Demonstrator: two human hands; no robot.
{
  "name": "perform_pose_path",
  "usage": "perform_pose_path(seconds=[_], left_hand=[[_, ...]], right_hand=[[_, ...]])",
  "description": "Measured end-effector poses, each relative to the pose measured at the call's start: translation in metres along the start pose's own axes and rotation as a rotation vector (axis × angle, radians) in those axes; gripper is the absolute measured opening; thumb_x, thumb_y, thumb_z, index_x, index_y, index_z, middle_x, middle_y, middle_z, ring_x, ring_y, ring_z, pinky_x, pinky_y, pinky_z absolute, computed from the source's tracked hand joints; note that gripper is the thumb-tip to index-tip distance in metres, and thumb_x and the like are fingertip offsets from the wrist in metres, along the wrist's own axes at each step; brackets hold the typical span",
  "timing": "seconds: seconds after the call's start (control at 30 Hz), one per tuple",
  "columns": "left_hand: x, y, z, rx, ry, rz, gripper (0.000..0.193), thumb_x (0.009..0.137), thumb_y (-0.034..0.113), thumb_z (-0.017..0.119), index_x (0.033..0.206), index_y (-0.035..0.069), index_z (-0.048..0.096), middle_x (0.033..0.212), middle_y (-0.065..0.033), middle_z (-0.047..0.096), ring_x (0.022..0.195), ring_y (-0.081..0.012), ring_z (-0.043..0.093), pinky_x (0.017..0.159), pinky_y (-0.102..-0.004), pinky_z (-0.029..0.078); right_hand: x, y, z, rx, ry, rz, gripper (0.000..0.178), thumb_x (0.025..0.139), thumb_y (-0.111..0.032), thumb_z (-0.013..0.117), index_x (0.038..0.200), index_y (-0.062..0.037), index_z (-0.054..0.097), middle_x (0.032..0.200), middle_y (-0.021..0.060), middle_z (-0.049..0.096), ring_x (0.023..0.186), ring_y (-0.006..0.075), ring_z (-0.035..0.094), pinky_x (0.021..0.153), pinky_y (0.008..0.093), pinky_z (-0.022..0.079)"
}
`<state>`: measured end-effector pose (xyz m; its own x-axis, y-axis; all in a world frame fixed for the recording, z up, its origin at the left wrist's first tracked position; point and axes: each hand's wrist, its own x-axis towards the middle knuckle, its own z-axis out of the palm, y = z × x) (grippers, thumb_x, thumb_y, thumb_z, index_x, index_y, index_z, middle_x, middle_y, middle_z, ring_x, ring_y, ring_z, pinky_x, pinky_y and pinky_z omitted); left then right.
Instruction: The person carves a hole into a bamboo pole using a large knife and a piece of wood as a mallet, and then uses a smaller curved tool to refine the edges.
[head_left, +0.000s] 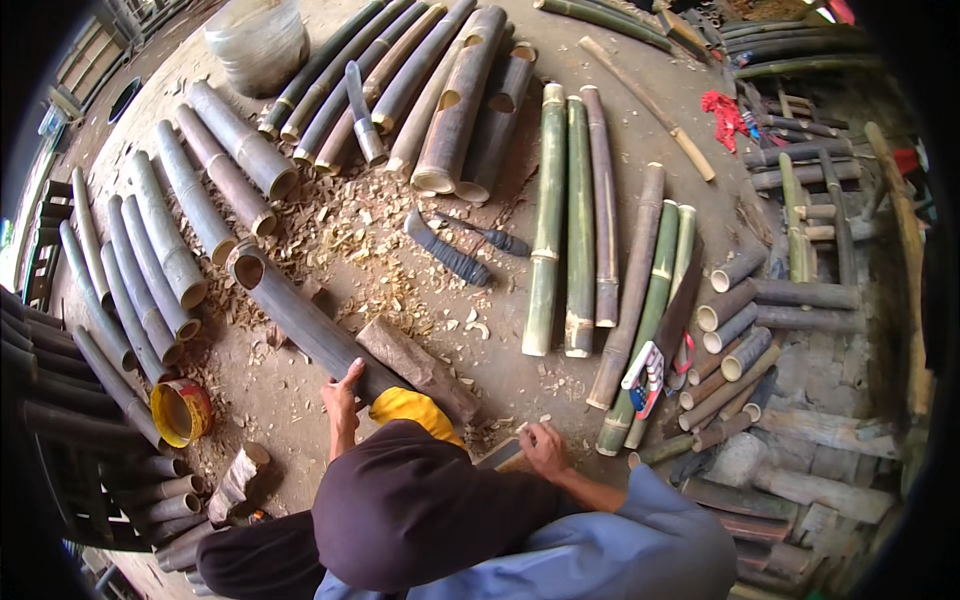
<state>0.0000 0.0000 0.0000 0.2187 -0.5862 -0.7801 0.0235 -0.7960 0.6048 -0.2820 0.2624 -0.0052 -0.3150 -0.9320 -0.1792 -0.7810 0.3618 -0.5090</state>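
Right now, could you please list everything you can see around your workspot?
Grey-brown dry bamboo poles: many, fanned across left and top.
Green fresh bamboo poles: several, centre and right.
Short cut bamboo tubes: a pile, grey-brown, right.
Pale wood chips: scattered, centre ground.
Yellow-rimmed red tin: one, lower left.
Red cloth: one, upper right.
Left hand: on the dark bamboo pole.
Right hand: grip on a tool, mostly hidden.

The left hand [343,392] sits at about seven o'clock, fingers pointing up toward twelve, wrist bare. The right hand [545,447] lies at five o'clock, fingers curled (grip unclear), its forearm running into a blue sleeve.
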Motion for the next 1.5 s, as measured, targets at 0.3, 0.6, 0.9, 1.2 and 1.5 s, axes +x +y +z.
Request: perform_pose_path(seconds=[0.3, 0.6, 0.9, 1.2, 1.5], left_hand=[[0.0, -0.006, 0.004, 0.001, -0.022, -0.05, 0.071, 0.063, 0.035, 0.083, 0.114, -0.004, 0.053, 0.107, -0.02, 0.06, 0.095, -0.0313, 0.06, 0.075, -0.0465, 0.051], [-0.003, -0.008, 0.012, -0.004, 0.005, -0.01, 0.063, 0.064, 0.03, 0.083, 0.108, -0.005, 0.055, 0.097, -0.0148, 0.063, 0.082, -0.0257, 0.063, 0.067, -0.042, 0.054], [0.008, -0.016, -0.001, -0.06, -0.019, 0.009, 0.066, 0.065, 0.029, 0.083, 0.112, -0.007, 0.052, 0.095, -0.0154, 0.063, 0.079, -0.0243, 0.064, 0.062, -0.036, 0.054], [0.0, -0.006, 0.008, 0.01, -0.042, -0.018, 0.071, 0.067, 0.034, 0.081, 0.119, -0.003, 0.049, 0.107, -0.016, 0.06, 0.096, -0.0275, 0.06, 0.072, -0.0425, 0.053], [0.023, -0.026, -0.016, 0.14, -0.022, 0.111, 0.072, 0.066, 0.035, 0.08, 0.119, -0.004, 0.05, 0.107, -0.0183, 0.06, 0.09, -0.0272, 0.061, 0.074, -0.0376, 0.051]], right_hand=[[0.255, -0.11, -0.056, 0.274, 0.215, -0.373, 0.016, 0.079, -0.001, 0.058, 0.095, -0.0016, 0.06, 0.075, 0.0097, 0.059, 0.058, 0.0185, 0.056, 0.05, 0.032, 0.046], [0.371, -0.224, -0.009, 0.13, 0.05, -0.701, 0.026, 0.077, -0.009, 0.06, 0.102, -0.0017, 0.059, 0.078, 0.0132, 0.061, 0.062, 0.0196, 0.057, 0.046, 0.0283, 0.049], [0.233, -0.016, -0.045, -0.294, 0.283, 0.18, 0.069, 0.073, -0.019, 0.07, 0.132, -0.0053, 0.037, 0.103, 0.0248, 0.052, 0.088, 0.0373, 0.054, 0.081, 0.0474, 0.043], [0.2, 0.024, -0.018, 0.345, 0.226, 0.418, 0.091, 0.065, -0.019, 0.075, 0.137, -0.0099, 0.021, 0.104, 0.0236, 0.057, 0.082, 0.0401, 0.062, 0.067, 0.0454, 0.053], [0.187, -0.024, -0.088, 1.322, -0.194, 0.49, 0.038, 0.074, -0.019, 0.069, 0.103, -0.0038, 0.049, 0.078, 0.0117, 0.059, 0.062, 0.0238, 0.062, 0.052, 0.0392, 0.054]])
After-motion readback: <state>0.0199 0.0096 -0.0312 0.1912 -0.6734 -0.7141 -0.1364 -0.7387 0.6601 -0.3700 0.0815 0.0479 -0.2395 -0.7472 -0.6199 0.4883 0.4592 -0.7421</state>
